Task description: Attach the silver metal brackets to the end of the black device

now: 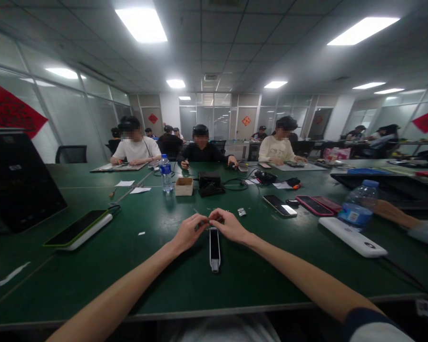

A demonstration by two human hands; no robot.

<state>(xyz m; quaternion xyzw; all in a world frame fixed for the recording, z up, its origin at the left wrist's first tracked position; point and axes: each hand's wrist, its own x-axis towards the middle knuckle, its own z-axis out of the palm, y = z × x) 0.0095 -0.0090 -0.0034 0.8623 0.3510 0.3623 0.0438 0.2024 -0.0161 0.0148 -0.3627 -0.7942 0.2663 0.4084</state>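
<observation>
Near the front edge of the green bench (157, 285), a slim white-framed device (215, 247) with a dark face lies lengthwise, its narrow near end pointing toward the wearer. The left hand (191, 231) and right hand (231, 226) meet just above its far end, fingers bent and fingertips drawn together; whether they pinch something small between them, I cannot tell. Beyond the right hand lies a small silvery-white piece (241, 212), and left of the left hand a white scrap (141, 233). Farther back stand a blue-labelled water bottle (166, 175) and an open cardboard box (184, 187), with a black case (209, 180) just beside the box. To the right lie a smartphone (275, 204) and a red-edged phone (309, 205), then a white power bank (353, 237) near a second water bottle (358, 206). Another person's forearm (395, 214) reaches in behind that bottle. At left, a green-edged phone (76, 227) rests on a white slab (89, 234). Three people in dark caps sit across the bench.
</observation>
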